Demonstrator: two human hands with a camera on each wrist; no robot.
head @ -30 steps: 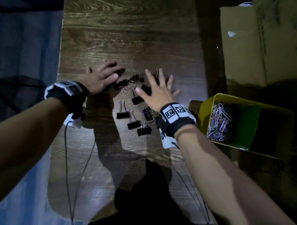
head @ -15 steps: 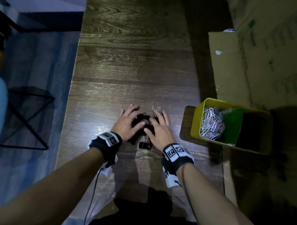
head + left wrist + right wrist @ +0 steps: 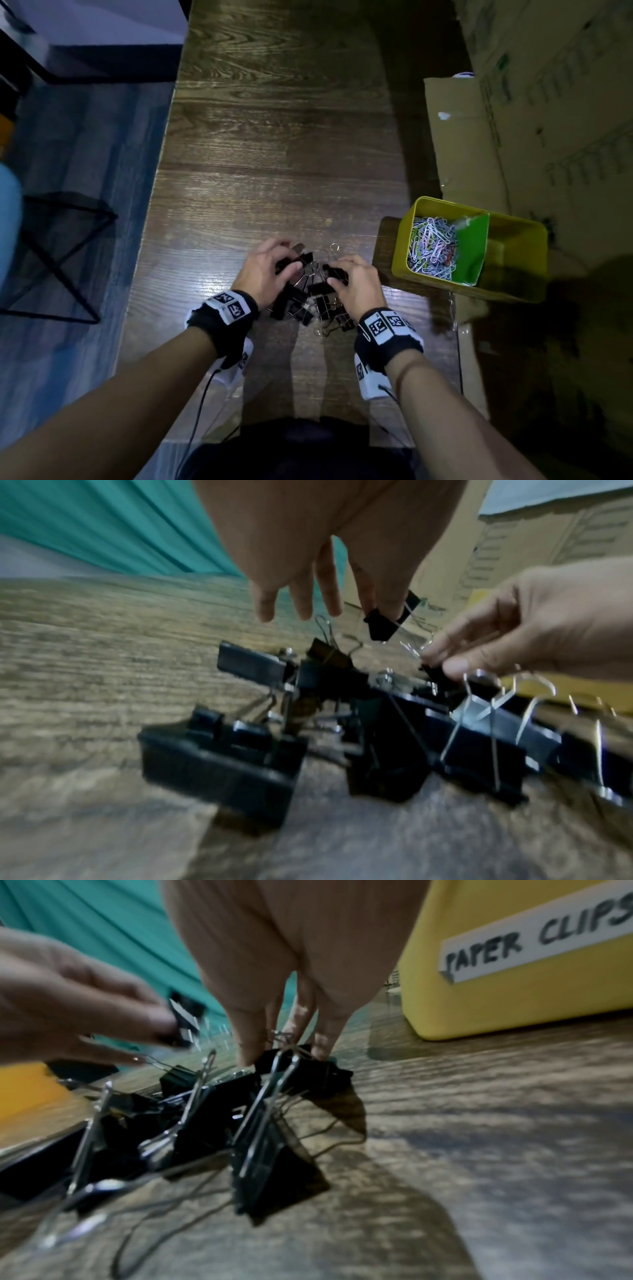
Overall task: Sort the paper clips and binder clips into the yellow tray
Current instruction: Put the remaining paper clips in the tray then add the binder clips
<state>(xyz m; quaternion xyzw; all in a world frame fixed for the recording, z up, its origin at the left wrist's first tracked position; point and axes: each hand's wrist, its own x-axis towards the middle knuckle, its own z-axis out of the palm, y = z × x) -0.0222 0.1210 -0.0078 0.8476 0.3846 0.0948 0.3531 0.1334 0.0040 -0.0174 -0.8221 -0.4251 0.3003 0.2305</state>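
Fingers (image 3: pixel 373 599) of left hand (image 3: pixel 263 274) pinched one binder clip (image 3: pixel 380 627); right hand (image 3: pixel 356 286) gripped another atop black binder clips (image 3: pixel 308 305) heaped on table (image 3: pixel 274 144). Beyond, yellow tray (image 3: pixel 513 291) already held paper clips (image 3: pixel 431 248); binder clips remained unsorted.

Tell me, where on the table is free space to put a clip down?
The table is bare beyond the binder clips, toward its far end, and along its left edge beside the left hand. It is crowded between both hands; the right hand sits close to the tray.
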